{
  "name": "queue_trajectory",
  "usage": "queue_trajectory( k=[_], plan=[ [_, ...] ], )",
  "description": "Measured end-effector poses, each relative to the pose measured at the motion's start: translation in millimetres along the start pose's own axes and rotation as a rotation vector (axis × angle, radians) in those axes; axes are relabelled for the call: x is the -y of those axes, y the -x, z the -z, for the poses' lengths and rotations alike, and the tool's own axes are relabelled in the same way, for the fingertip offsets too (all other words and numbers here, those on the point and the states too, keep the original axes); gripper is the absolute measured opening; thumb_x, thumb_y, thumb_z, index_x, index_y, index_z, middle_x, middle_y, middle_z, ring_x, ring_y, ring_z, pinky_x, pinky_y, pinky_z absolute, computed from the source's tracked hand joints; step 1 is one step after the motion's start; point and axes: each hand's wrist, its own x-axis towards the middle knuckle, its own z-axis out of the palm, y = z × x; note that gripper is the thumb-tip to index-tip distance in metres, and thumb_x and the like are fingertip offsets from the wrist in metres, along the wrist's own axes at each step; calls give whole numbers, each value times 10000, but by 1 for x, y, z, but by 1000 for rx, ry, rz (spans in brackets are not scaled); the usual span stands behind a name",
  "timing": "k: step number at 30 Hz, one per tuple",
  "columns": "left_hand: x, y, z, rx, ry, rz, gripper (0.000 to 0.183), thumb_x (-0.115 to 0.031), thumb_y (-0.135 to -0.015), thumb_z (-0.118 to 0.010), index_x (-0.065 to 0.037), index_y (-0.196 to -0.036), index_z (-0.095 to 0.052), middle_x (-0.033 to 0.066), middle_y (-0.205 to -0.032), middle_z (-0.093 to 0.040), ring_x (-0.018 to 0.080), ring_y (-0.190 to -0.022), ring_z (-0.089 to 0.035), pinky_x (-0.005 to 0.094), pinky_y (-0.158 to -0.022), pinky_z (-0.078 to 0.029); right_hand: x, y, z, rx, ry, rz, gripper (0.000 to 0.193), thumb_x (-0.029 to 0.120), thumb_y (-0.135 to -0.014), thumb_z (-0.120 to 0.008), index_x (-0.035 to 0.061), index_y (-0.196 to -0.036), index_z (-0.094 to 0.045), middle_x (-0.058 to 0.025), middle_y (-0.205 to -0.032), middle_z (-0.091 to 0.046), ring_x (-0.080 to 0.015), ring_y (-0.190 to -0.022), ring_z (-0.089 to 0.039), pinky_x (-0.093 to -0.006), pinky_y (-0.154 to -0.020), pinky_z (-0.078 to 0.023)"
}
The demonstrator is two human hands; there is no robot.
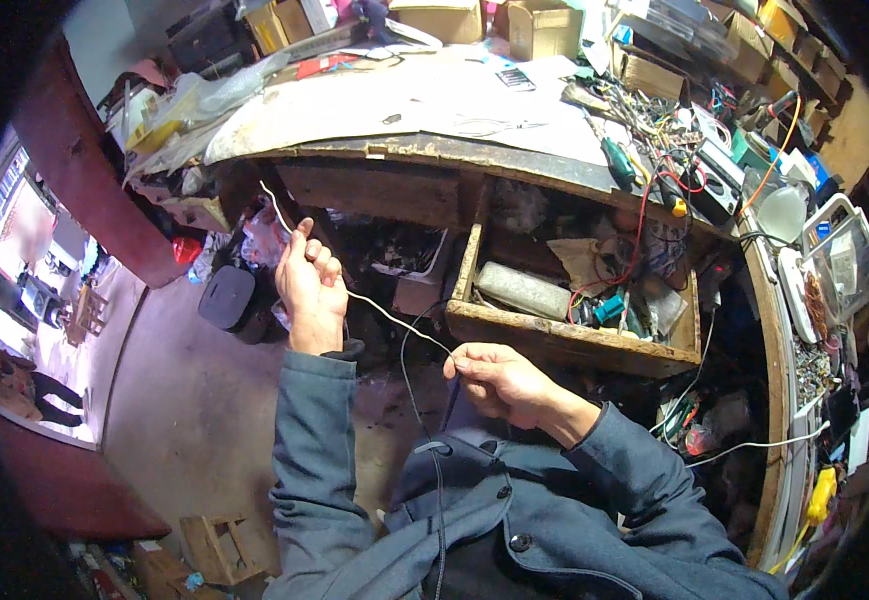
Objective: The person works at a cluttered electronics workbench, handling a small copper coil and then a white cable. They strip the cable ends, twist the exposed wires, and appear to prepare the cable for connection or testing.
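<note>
A thin white cable (395, 318) runs between my two hands. My left hand (311, 285) is closed on it, palm up, and a short free end sticks out past the fingers toward the bench edge. My right hand (500, 382) pinches the cable lower down, over my lap, in front of an open wooden drawer (575, 340). Whatever part of the cable lies beyond my right fingers is hidden. A dark cord (407, 370) hangs down across my jacket, passing behind the white cable.
The workbench (385, 105) ahead has a pale sheet on it. Wires and tools crowd its right side, near a green-handled screwdriver (617, 160). A black bin (233, 300) stands on the floor at left. Clear plastic boxes (845, 265) sit at right.
</note>
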Motion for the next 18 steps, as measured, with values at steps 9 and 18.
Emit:
queue_trajectory(
  k=[9, 18],
  plan=[
    [5, -8, 18, -57, -64, -59, 257, -269, -1125, -510, -50, -1178, -632, -33, -703, -460, 60, -506, -363, 233, -410, -290, -15, 8, 3, 14, 356, 137, 228, 308, -1121, -534, 110, -1061, -628, 99, -712, -453, -19, -598, -377, -215, -511, -293],
    [-9, -13, 16, -146, -129, -303, 334, -344, -1126, -518, -48, -1214, -646, 5, -775, -593, 84, -542, -451, 255, -455, -364, -40, 20, 28, -93, 281, 127, 221, 301, -1117, -546, 107, -1061, -634, 94, -664, -438, -27, -539, -375, -226, -477, -290]
  ],
)
